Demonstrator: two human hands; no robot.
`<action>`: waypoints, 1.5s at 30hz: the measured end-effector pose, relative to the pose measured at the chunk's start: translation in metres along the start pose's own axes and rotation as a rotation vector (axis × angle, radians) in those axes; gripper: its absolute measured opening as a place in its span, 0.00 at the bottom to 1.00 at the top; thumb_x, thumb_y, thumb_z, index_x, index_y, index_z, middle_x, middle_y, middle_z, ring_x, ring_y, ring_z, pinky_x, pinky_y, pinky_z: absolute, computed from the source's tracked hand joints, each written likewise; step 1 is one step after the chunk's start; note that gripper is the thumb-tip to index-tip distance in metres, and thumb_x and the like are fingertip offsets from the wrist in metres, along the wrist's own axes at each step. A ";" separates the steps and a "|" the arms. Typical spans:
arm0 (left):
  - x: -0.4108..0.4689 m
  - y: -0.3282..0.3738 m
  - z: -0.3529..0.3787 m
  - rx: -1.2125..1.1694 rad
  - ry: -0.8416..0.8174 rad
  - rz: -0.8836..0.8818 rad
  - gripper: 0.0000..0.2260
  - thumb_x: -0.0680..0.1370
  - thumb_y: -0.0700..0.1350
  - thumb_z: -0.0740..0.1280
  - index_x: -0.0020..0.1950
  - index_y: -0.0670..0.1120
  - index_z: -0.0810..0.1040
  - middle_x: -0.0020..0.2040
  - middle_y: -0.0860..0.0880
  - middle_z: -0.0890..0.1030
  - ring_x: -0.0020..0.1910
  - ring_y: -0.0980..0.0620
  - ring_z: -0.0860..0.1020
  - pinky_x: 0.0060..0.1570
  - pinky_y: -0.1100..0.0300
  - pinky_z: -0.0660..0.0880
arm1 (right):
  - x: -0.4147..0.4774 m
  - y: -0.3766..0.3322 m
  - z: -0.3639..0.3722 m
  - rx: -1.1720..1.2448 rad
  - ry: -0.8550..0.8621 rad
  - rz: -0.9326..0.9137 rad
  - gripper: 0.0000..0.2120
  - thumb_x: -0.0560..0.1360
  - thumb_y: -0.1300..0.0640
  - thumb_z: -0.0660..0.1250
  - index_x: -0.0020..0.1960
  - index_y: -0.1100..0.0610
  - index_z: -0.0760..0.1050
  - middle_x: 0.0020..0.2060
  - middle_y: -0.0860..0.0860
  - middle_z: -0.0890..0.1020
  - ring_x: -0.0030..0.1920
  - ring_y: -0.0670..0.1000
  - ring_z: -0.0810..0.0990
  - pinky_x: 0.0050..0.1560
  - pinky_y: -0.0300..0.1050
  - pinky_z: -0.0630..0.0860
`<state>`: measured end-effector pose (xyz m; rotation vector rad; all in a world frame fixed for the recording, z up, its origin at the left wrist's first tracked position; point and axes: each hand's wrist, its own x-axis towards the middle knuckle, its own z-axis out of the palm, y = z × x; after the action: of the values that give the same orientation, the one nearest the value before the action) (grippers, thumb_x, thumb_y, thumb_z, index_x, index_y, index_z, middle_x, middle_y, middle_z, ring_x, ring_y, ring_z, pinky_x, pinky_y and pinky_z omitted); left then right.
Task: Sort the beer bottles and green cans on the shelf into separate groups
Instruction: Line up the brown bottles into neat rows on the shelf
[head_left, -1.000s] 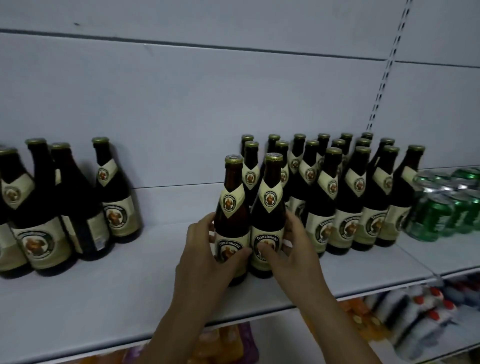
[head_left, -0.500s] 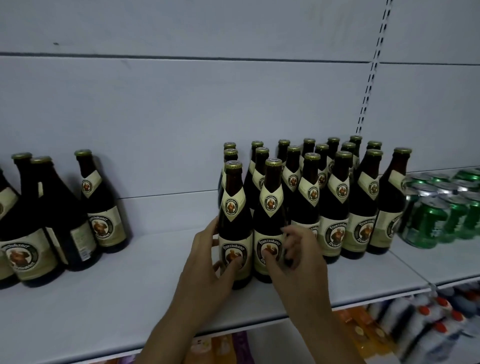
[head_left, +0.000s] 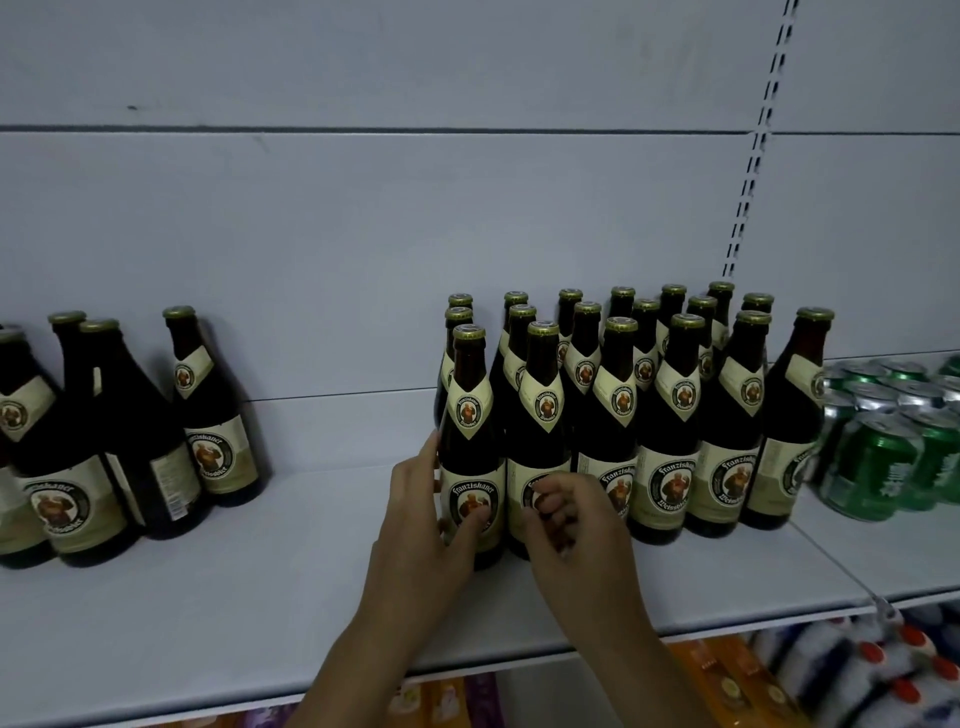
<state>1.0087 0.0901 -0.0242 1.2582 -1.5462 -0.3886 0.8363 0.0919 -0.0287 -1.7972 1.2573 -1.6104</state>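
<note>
One front bottle (head_left: 470, 410) clamped in left hand (head_left: 421, 530) grip; right hand (head_left: 574, 530) grip curled, hold unclear.

back wall: pale grey panels (head_left: 363, 234), dark horizontal seam (head_left: 363, 129) up high
upright: slotted strip (head_left: 753, 156) running down the wall at right
shelf: white board (head_left: 208, 613), second board (head_left: 914, 561) butted against its right end
below: orange packs (head_left: 717, 670), red-capped white bottles (head_left: 857, 670), blurred
light: dim, soft shadows on wall

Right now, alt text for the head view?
A person's left hand grips the front-left bottle of a bottle cluster on a white shelf; the right hand curls at its neighbour. Green cans stand right, more bottles left.
</note>
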 end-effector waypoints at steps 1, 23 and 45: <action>0.000 0.000 0.001 0.008 0.004 0.000 0.39 0.77 0.45 0.74 0.78 0.68 0.57 0.65 0.62 0.68 0.65 0.62 0.72 0.52 0.50 0.83 | 0.000 0.001 0.000 0.002 0.000 -0.004 0.15 0.77 0.59 0.73 0.53 0.41 0.73 0.44 0.46 0.76 0.44 0.49 0.78 0.42 0.39 0.78; -0.043 -0.068 -0.209 0.339 0.370 -0.164 0.20 0.77 0.55 0.72 0.68 0.59 0.73 0.58 0.62 0.78 0.54 0.61 0.79 0.50 0.54 0.80 | -0.012 -0.082 0.186 0.096 -0.527 -0.070 0.20 0.77 0.51 0.73 0.66 0.45 0.72 0.58 0.39 0.76 0.56 0.38 0.75 0.52 0.29 0.72; -0.003 -0.130 -0.277 0.517 0.573 -0.390 0.27 0.72 0.59 0.75 0.66 0.57 0.68 0.60 0.57 0.71 0.56 0.51 0.78 0.47 0.50 0.77 | 0.072 -0.070 0.327 0.296 -0.334 0.107 0.29 0.69 0.55 0.81 0.64 0.47 0.72 0.56 0.44 0.81 0.55 0.44 0.81 0.48 0.34 0.79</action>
<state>1.3111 0.1373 -0.0165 1.8837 -0.9262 0.1471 1.1610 -0.0152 -0.0119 -1.6926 0.8959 -1.2930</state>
